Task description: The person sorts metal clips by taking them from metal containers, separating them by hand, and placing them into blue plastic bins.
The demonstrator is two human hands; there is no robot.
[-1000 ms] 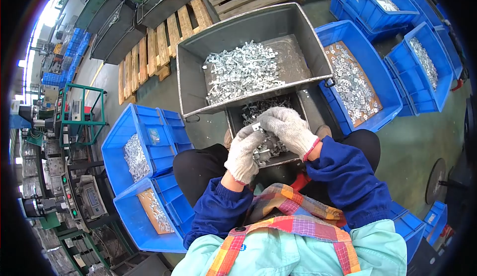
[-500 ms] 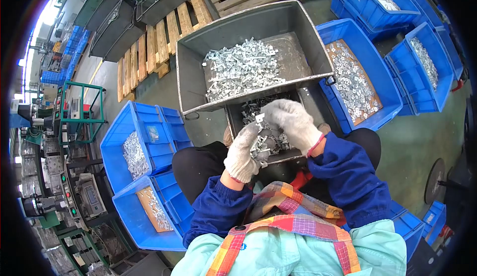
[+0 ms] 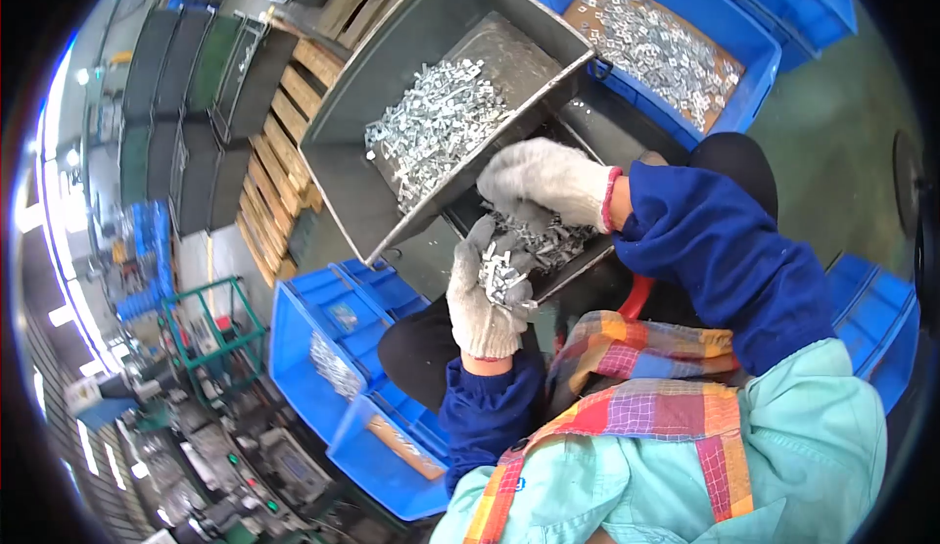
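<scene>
My left hand (image 3: 482, 304), in a white knitted glove, is curled round several small metal pieces (image 3: 504, 278) that lie in its palm. Above and to its right, my right hand (image 3: 543, 184) is gloved too, its fingers bent together and pointing left; whatever is between them is hidden. Both are over a dark lower bin (image 3: 587, 268) holding more metal pieces. Just beyond stands a large grey metal bin (image 3: 343, 187) with a heap of small shiny metal parts (image 3: 438, 123) inside.
A blue crate (image 3: 759, 94) with small parts on a brown sheet stands at the upper right. More blue crates (image 3: 304, 338) are at the lower left, beside my knee. Wooden pallets (image 3: 284, 138) and machines (image 3: 235, 466) lie farther left.
The view has turned, tilting the bins. My left hand has opened upward, showing metal pieces in its palm. My right hand has moved away from the left fingertips.
</scene>
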